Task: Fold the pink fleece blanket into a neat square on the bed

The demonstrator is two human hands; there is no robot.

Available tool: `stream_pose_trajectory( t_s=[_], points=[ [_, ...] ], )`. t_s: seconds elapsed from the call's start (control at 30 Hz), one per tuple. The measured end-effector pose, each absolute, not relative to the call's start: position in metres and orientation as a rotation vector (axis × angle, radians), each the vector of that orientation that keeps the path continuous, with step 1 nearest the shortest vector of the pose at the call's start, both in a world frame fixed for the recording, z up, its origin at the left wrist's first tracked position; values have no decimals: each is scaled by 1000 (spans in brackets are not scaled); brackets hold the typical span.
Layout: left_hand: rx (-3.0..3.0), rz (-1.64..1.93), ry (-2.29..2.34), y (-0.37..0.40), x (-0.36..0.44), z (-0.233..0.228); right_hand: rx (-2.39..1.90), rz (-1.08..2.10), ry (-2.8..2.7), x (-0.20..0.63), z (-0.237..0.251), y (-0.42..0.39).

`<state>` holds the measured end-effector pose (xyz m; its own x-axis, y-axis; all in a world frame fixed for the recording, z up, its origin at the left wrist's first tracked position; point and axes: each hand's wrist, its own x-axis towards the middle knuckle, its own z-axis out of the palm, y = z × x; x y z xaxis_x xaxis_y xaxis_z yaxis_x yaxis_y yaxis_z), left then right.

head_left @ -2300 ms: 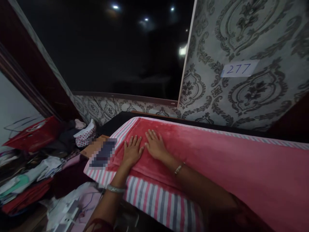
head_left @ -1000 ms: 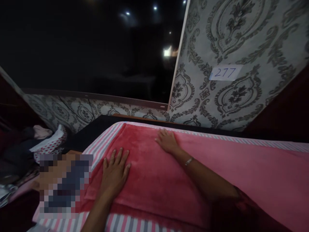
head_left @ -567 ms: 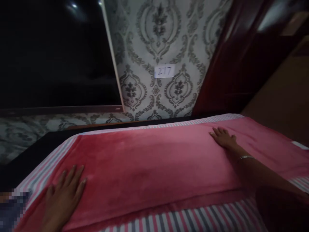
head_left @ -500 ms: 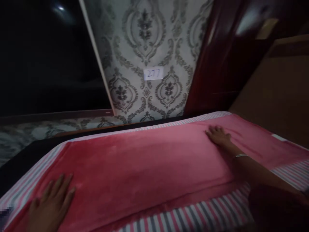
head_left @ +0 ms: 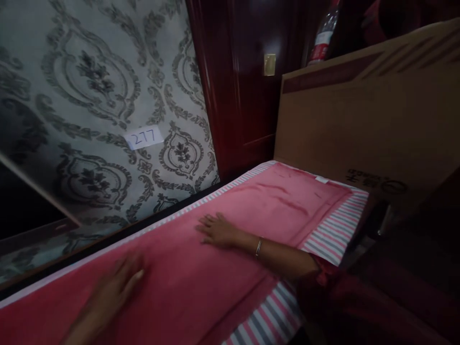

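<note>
You laid both hands, left and right, flat with fingers spread on the towel.

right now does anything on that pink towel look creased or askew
Mostly smooth under the flat left hand and right hand; the pink towel shows faint creases near its far end.
</note>
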<state>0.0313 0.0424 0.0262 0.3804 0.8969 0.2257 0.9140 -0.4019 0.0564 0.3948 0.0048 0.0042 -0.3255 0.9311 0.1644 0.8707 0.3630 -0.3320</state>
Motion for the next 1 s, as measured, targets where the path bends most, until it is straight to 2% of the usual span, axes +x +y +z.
stream_pose_trajectory(
  t_s=[0.1, 0.2, 0.37, 0.5, 0.67, 0.8, 0.9, 1.0],
  points=[
    [-2688, -118, -1629, 70, 115, 31, -1763, 269, -2226, 460, 11, 27],
    [-2745, -54, -1540, 81, 197, 36, -1908, 250, -2120, 505, 16, 44],
    [-2758, -56, -1414, 75, 279, 19, -1722, 212, -2282, 518, 6, 64],
    [-2748, -38, -1333, 70, 287, -6, -1795, 206, -2285, 571, -2, 86],
    [-2767, -40, -1328, 75, 280, -13, -2438, 108, -1808, 704, 1, 92],
    [-2766, -39, -1329, 79, 281, -15, -2673, 51, -1494, 760, 5, 78],
    [-2744, -60, -1317, 82, 281, -19, -2575, -51, -1582, 747, 6, 78],
    [-2723, -52, -1313, 86, 280, -23, -2264, 38, -1905, 721, 4, 89]
  ],
)
